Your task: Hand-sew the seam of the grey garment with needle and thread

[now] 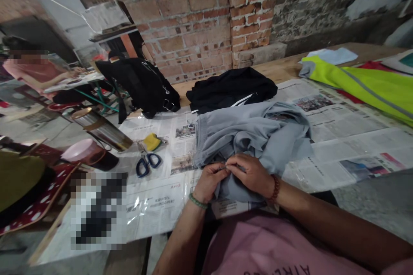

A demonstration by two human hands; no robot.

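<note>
A grey garment (251,126) with a gathered elastic band at its left end lies bunched on the newspaper-covered table. At its near edge my left hand (209,180) and my right hand (250,174) meet, fingertips pinched close together on a bit of the fabric. The left wears a green bead bracelet, the right a reddish one. Whether anything small sits between the fingertips is too fine to make out. Left of the garment lie scissors (147,164) with dark blue handles, beside a small yellow item (151,142).
Behind the garment are a dark folded garment (232,88) and a black bag (142,81). A steel flask (103,129) and a pink-lidded jar (92,154) stand left. A neon-yellow garment (371,84) lies right. Another person (38,73) sits at a far-left table.
</note>
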